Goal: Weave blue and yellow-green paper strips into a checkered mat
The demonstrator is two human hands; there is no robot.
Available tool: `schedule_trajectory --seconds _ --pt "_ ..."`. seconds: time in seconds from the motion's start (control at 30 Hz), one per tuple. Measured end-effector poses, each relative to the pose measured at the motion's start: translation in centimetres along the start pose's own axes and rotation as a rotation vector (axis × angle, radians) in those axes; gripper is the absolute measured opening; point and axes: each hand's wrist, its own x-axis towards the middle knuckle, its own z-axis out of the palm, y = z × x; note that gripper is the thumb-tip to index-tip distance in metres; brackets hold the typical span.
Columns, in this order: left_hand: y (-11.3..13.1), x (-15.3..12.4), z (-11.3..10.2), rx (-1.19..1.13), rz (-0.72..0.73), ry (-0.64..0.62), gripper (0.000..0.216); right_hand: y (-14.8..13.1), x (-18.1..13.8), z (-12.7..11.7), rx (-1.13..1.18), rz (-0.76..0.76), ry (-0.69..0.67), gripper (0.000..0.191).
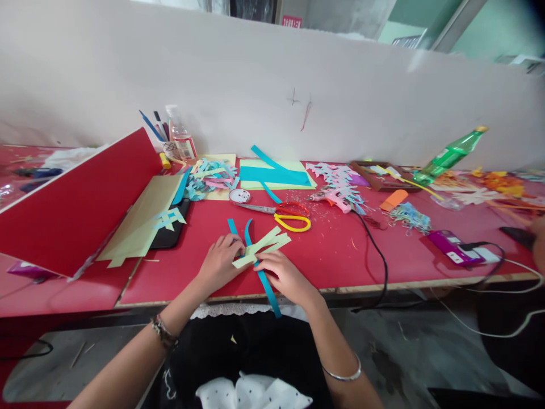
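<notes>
Near the front edge of the table, pale yellow paper strips (267,241) cross over a long blue paper strip (267,289), whose lower end hangs past the edge. My left hand (221,261) is closed on the left end of the yellow strips, its thumb hidden from view. Opposite it, my right hand (286,275) pinches the strips where yellow and blue meet. A second blue strip (232,226) pokes out above my left fingers. Just beyond the hands lie scissors (293,218) with red and yellow handles.
A red board (85,199) leans at left beside yellow card (140,213). Cut paper pieces (210,179), a pink glue gun (334,199) with a black cord, and a purple power strip (455,248) lie around. A green bottle (449,159) tilts at the back right. Another person's hand shows far right.
</notes>
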Motion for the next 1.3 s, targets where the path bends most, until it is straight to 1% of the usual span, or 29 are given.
schedule_trajectory --seconds 0.17,0.3,0.37,0.4,0.43,0.5,0.53,0.57,0.6,0.63,0.67,0.73,0.77,0.83,0.87,0.93,1.03,1.13,1.3 --pt "0.9 0.0 0.5 0.072 -0.092 0.040 0.022 -0.2 -0.3 -0.2 -0.035 0.042 0.020 0.022" --pt "1.0 0.1 0.7 0.059 -0.120 0.054 0.022 -0.5 -0.3 -0.1 -0.010 0.084 0.026 0.022" --pt "0.9 0.1 0.7 0.052 -0.122 0.057 0.021 -0.4 -0.5 -0.1 0.059 0.105 0.088 0.024" --pt "0.9 0.1 0.8 0.049 -0.124 0.057 0.021 -0.3 -0.6 0.0 0.118 0.127 0.166 0.026" --pt "0.8 0.0 0.8 0.046 -0.126 0.057 0.021 -0.1 -0.8 0.0 0.181 0.165 0.279 0.028" --pt "0.8 -0.1 0.9 0.045 -0.129 0.055 0.022 0.5 -1.2 -0.2 0.253 0.283 0.582 0.028" --pt "0.8 -0.1 1.0 0.048 -0.129 0.056 0.022 0.8 -1.3 -0.4 0.244 0.338 0.727 0.026" --pt "0.8 -0.2 1.0 0.053 -0.129 0.058 0.023 1.0 -1.4 -0.6 0.202 0.367 0.835 0.024" --pt "0.8 -0.2 1.0 0.058 -0.127 0.062 0.023 1.0 -1.3 -0.9 0.135 0.362 0.883 0.021" --pt "0.8 -0.2 1.1 0.063 -0.125 0.068 0.024 1.0 -1.2 -1.3 0.057 0.321 0.867 0.020" --pt "0.7 -0.2 1.1 0.068 -0.122 0.076 0.025 0.8 -0.8 -1.6 -0.026 0.257 0.791 0.019" --pt "0.7 -0.2 1.2 0.071 -0.119 0.092 0.028 0.2 0.3 -2.1 -0.198 0.124 0.536 0.020" --pt "0.6 -0.2 1.3 0.067 -0.119 0.095 0.030 -0.1 1.0 -2.2 -0.285 0.085 0.405 0.023" --pt "0.5 -0.2 1.4 0.055 -0.131 0.098 0.033 -0.4 2.4 -2.4 -0.440 0.066 0.214 0.027" --pt "0.4 -0.2 1.4 0.047 -0.141 0.099 0.034 -0.3 3.1 -2.5 -0.500 0.073 0.147 0.026" --pt "0.4 -0.2 1.4 0.034 -0.154 0.092 0.035 0.1 4.3 -2.7 -0.560 0.094 0.036 0.018" --pt "0.5 -0.2 1.4 0.026 -0.164 0.076 0.035 1.0 5.2 -3.4 -0.483 0.098 -0.072 0.002" --pt "0.6 -0.2 1.2 0.021 -0.178 0.059 0.035 1.7 5.6 -4.2 -0.359 0.117 -0.111 0.005" --pt "0.6 -0.1 1.2 0.021 -0.171 0.053 0.035 1.9 6.3 -4.8 -0.302 0.155 -0.201 0.011"
